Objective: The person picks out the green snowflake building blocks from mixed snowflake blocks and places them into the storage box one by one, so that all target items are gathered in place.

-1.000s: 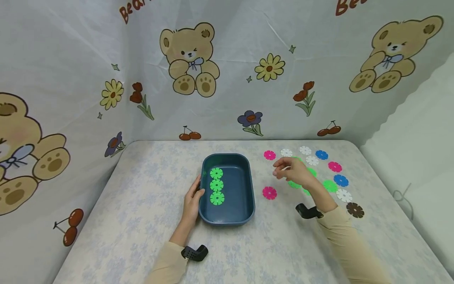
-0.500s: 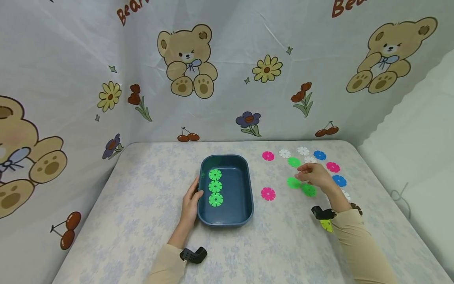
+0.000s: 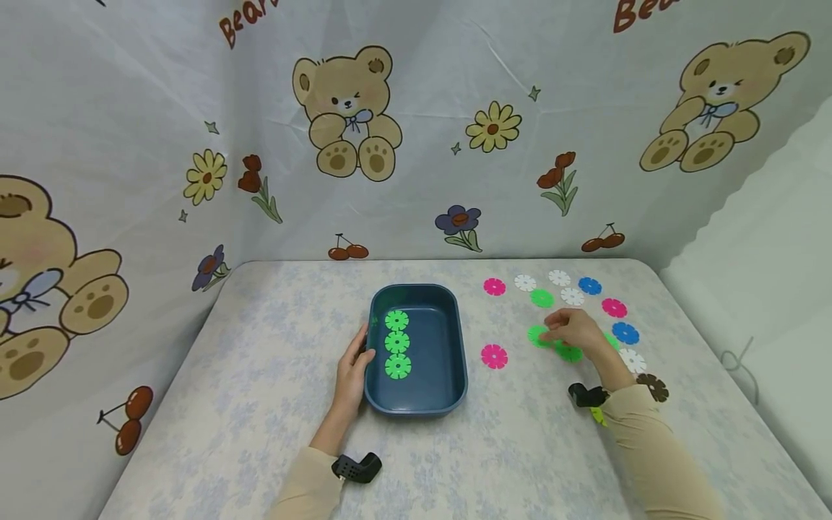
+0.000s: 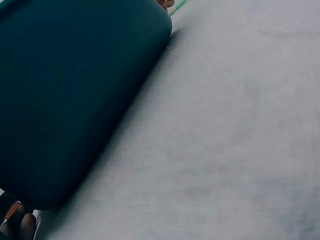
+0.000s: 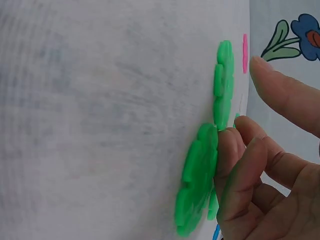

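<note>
My left hand (image 3: 349, 372) grips the left side of a dark blue rectangular tray (image 3: 434, 361), thumb at the rim and fingers along the outer wall. Three green flower-shaped plastic discs (image 3: 397, 341) lie in a column along the tray's left side. Over the scattered discs on the right, my right hand (image 3: 577, 329) has its fingertips right at one green disc (image 3: 536, 336), with another green disc (image 3: 569, 353) just below it. In the right wrist view, the fingers (image 5: 280, 95) are loosely bent and spread beside two green discs (image 5: 198, 180), pinching nothing.
Pink (image 3: 494, 356), white (image 3: 559, 277), blue (image 3: 625, 333) and brown (image 3: 652, 387) discs lie around the right hand. A yellow-green disc (image 3: 599, 417) is partly hidden under the right wrist. Behind the table (image 3: 260, 347) hangs a bear-print cloth (image 3: 416, 144).
My right hand moved rightward from beside the tray to the green discs, then dipped slightly toward one. The left hand stays on the tray, and the three discs inside keep their places.
</note>
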{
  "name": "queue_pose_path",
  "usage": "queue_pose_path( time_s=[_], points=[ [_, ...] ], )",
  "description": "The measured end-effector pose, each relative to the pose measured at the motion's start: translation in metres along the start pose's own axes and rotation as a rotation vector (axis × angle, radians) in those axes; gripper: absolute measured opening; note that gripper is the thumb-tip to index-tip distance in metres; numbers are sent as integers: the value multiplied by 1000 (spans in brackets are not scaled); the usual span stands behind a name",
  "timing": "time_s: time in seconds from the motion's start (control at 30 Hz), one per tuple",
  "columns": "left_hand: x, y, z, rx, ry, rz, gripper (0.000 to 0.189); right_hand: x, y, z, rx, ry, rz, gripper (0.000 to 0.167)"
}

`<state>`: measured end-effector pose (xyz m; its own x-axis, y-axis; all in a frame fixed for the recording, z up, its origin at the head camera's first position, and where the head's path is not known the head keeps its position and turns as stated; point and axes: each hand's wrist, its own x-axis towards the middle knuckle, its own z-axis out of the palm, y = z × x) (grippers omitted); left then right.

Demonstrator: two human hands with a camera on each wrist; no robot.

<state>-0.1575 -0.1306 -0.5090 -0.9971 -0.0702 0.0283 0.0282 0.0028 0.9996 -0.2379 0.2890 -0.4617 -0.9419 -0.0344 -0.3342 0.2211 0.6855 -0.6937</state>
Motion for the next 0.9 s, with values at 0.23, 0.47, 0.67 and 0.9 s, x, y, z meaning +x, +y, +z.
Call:
queue_pose_path(
  time_s=[0.23, 0.47, 0.67, 0.9],
  points=[
    [0, 0, -1, 0, 5, 2, 54, 2, 2, 6, -51, 10, -39, 49],
    [1, 1, 0, -17, 2, 10, 53, 2, -3, 7, -86, 1, -43, 43],
    [1, 2, 0, -17, 0, 8, 53, 3, -4, 5, -72, 21, -80, 32],
    [0, 2, 0, -14, -4, 4, 54, 2, -2, -1, -7, 15, -124, 22]
  ],
)
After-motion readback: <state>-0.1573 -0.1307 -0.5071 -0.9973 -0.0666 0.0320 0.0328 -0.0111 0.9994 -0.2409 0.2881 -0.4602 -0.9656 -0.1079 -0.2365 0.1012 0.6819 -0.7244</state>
